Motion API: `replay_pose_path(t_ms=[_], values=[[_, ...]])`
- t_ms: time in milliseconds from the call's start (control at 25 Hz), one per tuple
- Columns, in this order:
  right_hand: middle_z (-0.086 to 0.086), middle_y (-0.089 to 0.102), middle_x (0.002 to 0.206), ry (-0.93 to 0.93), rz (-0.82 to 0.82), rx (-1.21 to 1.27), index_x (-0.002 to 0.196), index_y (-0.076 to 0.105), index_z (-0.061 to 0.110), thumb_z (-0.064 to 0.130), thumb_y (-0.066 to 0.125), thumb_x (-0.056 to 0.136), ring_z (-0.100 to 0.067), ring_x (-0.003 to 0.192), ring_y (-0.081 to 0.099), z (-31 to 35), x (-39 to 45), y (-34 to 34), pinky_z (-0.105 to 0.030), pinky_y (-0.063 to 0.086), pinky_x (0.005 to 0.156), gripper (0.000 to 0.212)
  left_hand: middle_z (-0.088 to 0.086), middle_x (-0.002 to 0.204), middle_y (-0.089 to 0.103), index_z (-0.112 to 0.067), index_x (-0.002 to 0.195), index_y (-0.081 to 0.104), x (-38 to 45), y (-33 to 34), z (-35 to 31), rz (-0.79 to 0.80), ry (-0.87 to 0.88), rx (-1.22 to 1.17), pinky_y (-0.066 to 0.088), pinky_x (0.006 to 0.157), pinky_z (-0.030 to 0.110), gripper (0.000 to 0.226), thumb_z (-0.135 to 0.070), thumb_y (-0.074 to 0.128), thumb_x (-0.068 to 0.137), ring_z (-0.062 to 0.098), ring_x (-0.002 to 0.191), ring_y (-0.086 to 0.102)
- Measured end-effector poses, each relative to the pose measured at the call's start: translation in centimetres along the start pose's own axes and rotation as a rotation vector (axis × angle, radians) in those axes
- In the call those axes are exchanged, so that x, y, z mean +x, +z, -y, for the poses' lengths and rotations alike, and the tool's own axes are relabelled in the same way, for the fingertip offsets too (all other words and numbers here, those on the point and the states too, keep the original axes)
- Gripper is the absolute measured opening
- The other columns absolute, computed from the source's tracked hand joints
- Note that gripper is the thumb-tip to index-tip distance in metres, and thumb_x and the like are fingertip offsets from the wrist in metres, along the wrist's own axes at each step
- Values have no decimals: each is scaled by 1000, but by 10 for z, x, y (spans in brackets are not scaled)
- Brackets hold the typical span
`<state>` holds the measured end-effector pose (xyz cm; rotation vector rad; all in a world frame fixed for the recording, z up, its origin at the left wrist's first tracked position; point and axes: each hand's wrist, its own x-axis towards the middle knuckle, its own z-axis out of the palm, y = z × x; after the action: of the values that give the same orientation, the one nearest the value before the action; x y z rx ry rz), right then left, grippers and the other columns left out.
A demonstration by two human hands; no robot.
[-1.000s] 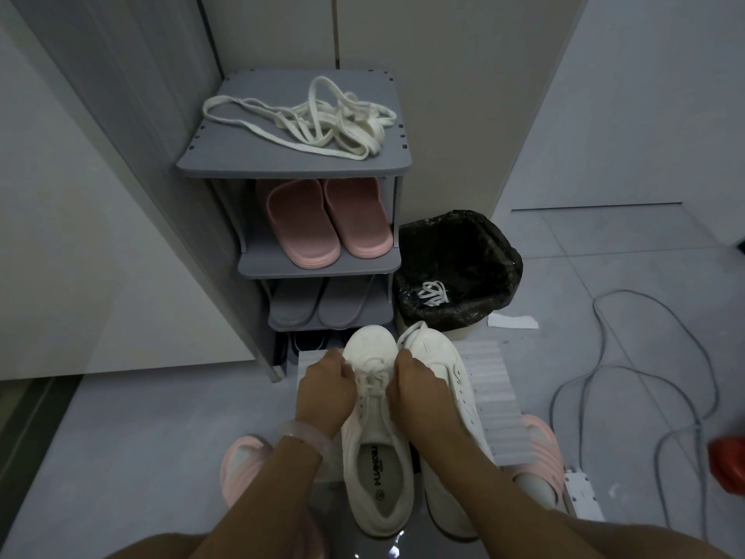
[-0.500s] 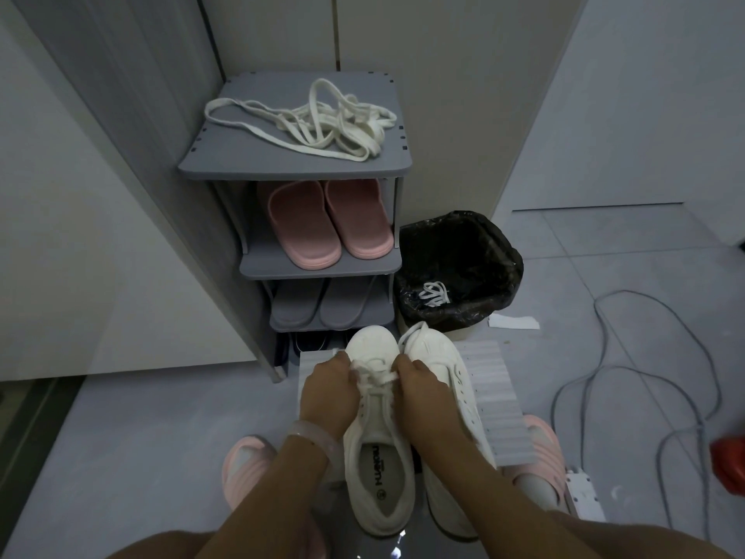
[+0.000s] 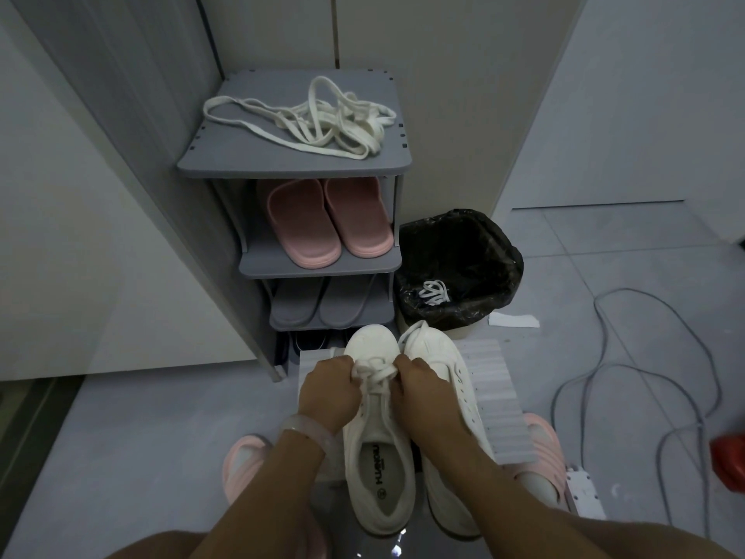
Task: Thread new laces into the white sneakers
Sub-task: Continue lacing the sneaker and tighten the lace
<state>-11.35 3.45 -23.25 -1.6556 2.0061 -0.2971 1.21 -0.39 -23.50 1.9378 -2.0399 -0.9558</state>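
Where hands (image 3: pixel 328 391) (image 3: pixel 419 387) curl, lace ends (image 3: pixel 373 371) hidden; right sneaker (image 3: pixel 453 381) half covered.

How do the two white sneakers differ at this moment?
The left sneaker has a lace crossed through its eyelets; the right sneaker shows bare eyelets. The left hand and right hand pinch the lace on the left sneaker; the right sneaker lies partly hidden under the right arm. Both are white and point toward the rack.

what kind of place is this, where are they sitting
Probably a home entryway: a tiered grey shoe rack holding pink slippers stands by the wall, a lined bin sits beside it, and the floor is tiled.
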Motion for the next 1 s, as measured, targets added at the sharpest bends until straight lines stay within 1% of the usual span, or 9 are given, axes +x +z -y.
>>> replay_pose_path(t_ms=[120,200,280,360,440,520,640,880,1000], values=[[-1,53,81,58,-115,79,101,42,17,18,31,98,-19,76,53,-1,-2,-4,-30,35,65,11,23,90,61,-9,67,39,2,4,3,-69,-84,-254,51,71,38,26,-5,41,92,37,86,61],[3,50,75,91,-169,114,94,38,19,20,32,98,-13,67,45,-3,-2,-7,-28,30,62,8,23,90,62,-6,77,45,2,3,5,-96,-125,-293,53,70,42,13,-2,45,90,37,86,62],[1,53,78,98,-145,122,91,42,18,23,34,98,-14,68,46,-4,1,-8,-28,32,63,12,17,83,61,-13,71,39,3,3,6,-86,-87,-250,50,68,39,23,-3,45,91,34,83,60],[-3,56,86,87,-68,96,92,48,14,22,36,97,-19,77,51,-3,2,-6,-26,32,65,15,10,79,57,-17,66,36,0,1,2,-50,-48,-181,44,68,34,29,-11,42,94,32,83,56],[-7,57,100,53,-22,65,99,53,7,18,38,95,-22,91,55,0,1,-1,-28,36,68,19,14,93,61,-11,73,47,-1,0,0,-15,6,-43,41,72,32,22,-18,45,94,30,93,57],[-10,57,105,23,-29,59,101,54,4,15,39,94,-23,95,55,1,1,1,-30,40,71,20,17,102,62,-16,66,42,-1,2,1,16,45,21,39,74,29,26,-15,47,92,29,99,56],[-10,59,101,6,-38,33,97,52,6,16,35,96,-24,89,58,1,2,1,-29,36,66,20,20,102,61,-23,60,24,0,2,0,16,106,9,32,68,25,39,-7,43,91,30,97,55],[-9,57,100,-22,-5,-2,95,51,8,20,39,93,-28,90,58,3,0,0,-30,36,66,17,18,93,60,-23,62,27,2,1,2,25,92,-30,38,69,31,36,-7,41,92,30,90,56],[-6,60,91,2,-74,37,93,47,13,21,34,98,-25,84,59,0,0,-2,-29,34,63,16,10,79,53,-20,61,29,2,0,1,-4,3,-161,36,61,24,36,-6,40,93,25,78,54]])
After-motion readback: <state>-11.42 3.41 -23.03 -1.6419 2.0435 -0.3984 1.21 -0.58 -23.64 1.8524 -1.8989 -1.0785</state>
